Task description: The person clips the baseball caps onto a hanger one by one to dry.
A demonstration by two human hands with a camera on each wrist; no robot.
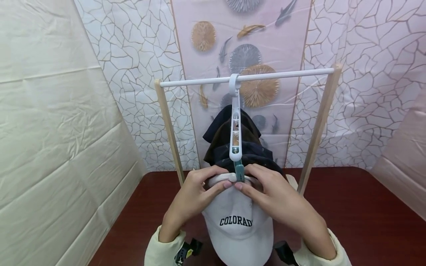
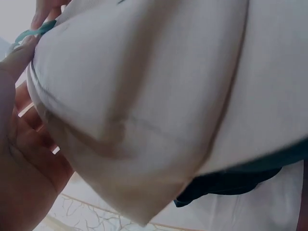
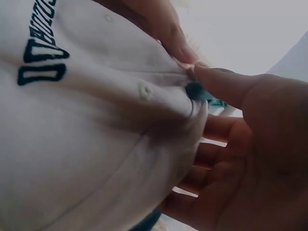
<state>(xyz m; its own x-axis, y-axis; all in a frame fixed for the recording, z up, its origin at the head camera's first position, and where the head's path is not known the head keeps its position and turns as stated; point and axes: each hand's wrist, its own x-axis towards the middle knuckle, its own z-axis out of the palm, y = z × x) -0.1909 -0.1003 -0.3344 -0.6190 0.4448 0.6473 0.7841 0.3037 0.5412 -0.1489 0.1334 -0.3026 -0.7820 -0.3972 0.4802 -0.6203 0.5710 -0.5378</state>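
Observation:
A white cap with dark "COLORAD" lettering hangs brim down in the head view. At its top edge sits a green clip, joined to the lower end of a white hanger. My left hand pinches the cap's edge just left of the clip, thumb in front. On the other side my right hand pinches the edge close to the clip. The right wrist view shows the thumb by the clip and fingers behind the fabric. Cap fabric fills most of the left wrist view.
The hanger hooks over a white rod between two wooden posts. Several dark cloths hang behind the cap. Underneath is a dark red tabletop. A patterned curtain stands behind, with pale cloth at the left.

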